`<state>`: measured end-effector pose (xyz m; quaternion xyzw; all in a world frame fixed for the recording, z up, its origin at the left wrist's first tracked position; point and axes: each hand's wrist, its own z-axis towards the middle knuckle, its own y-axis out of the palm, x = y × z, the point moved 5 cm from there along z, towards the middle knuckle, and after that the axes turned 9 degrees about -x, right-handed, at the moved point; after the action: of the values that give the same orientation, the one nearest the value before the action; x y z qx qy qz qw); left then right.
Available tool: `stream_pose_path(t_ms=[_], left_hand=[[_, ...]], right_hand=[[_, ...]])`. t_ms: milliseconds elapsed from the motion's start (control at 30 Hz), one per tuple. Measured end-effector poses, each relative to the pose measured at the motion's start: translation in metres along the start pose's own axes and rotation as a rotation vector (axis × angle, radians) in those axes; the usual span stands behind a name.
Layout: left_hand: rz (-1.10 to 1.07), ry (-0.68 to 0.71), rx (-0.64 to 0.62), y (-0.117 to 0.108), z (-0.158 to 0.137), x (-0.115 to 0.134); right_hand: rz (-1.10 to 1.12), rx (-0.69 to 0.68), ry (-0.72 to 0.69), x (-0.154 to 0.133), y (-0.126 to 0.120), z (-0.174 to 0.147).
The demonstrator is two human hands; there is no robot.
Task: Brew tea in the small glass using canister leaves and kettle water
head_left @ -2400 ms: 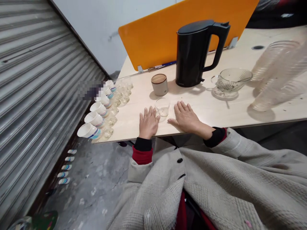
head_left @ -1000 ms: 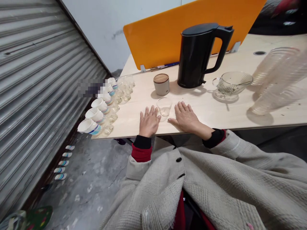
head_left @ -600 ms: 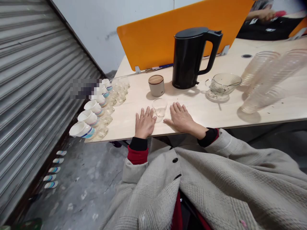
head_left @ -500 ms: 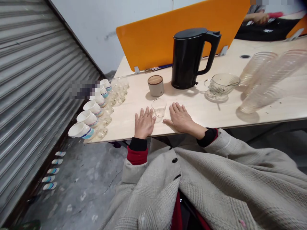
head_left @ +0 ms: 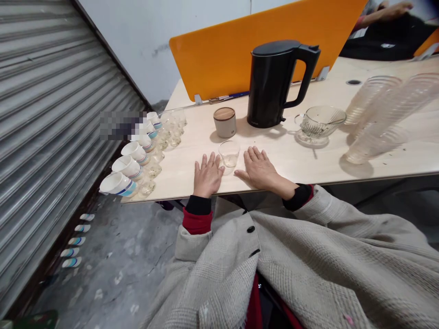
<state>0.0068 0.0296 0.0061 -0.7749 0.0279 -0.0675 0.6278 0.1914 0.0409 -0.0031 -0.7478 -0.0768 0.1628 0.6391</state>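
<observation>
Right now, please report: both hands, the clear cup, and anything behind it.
Left hand, right hand: flat on table, holding nothing. Clear cup: upright between them. Lidded canister close behind.

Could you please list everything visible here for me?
Table: one, pale, centre
Panel: one, orange, table's back
Kettle: one, black, before panel
Canister: one, beige, left of kettle
Clear cup: one, transparent, before canister
Glass cup: one, clear, right of kettle
Stacked cups: uncounted, clear, table's right
Paper cups: at least five, white-blue, table's left
Small cups: several, clear, beside paper cups
Slim tools: uncounted, partly blue, panel's foot
Shutter: one, grey, far left
Striped items: five, white-blue, near shutter's foot
Dark item: one, black, upper right
Co-worker's hand: at least one, upper right
Coat: one, grey, bottom
Left grip: one, bare, beside clear cup
Right grip: one, bare, beside clear cup
</observation>
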Motion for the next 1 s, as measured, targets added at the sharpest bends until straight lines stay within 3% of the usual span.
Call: stream_pose_path(t_ms=[300, 367, 433, 533, 633, 700, 767, 900, 1000], left_hand=[[-0.004, 0.004, 0.002, -0.002, -0.002, 0.001], [-0.004, 0.007, 0.005, -0.002, -0.002, 0.001], [-0.008, 0.009, 0.004, -0.001, -0.001, 0.000], [-0.016, 0.014, 0.015, 0.000, 0.000, -0.001], [-0.020, 0.022, 0.038, 0.001, 0.001, -0.001], [-0.023, 0.022, 0.046, 0.001, 0.001, -0.001], [-0.030, 0.020, 0.049, 0.001, 0.001, -0.001], [-0.043, 0.020, 0.042, 0.000, 0.001, -0.001], [-0.042, 0.020, 0.043, -0.001, 0.001, -0.001]], right_hand=[[0.031, -0.002, -0.004, -0.003, 0.001, 0.001], [0.066, 0.060, -0.026, 0.000, -0.006, -0.005], [0.109, 0.221, -0.017, 0.014, -0.027, -0.019], [0.149, 0.503, 0.180, 0.057, -0.073, -0.055], [0.106, 0.579, 0.502, 0.106, -0.113, -0.090], [0.039, 0.556, 0.686, 0.129, -0.129, -0.103], [-0.011, 0.483, 0.785, 0.144, -0.134, -0.105], [-0.012, 0.326, 0.808, 0.162, -0.127, -0.087], [-0.017, 0.316, 0.792, 0.172, -0.124, -0.073]])
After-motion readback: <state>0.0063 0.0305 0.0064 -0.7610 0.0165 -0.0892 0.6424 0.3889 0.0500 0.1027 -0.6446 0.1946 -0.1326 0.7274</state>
